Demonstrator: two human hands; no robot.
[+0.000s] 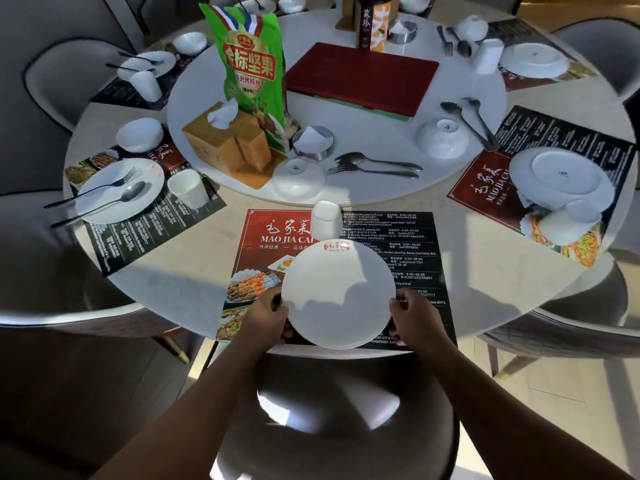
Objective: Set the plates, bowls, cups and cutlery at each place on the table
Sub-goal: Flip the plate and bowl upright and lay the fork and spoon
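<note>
A white plate with a red logo lies face up on the near placemat. My left hand grips its left rim and my right hand grips its right rim. Just beyond the plate a white cup stands upside down on the mat. On the turntable behind it sit an upside-down bowl and a fork and spoon. The place at the left has a plate with fork and spoon on it, an upright cup and a bowl.
At the right, a place holds an upside-down plate and a tipped cup; an upside-down bowl and cutlery lie on the turntable nearby. A green snack bag, tissue box and red menu fill the centre. A chair back is below my arms.
</note>
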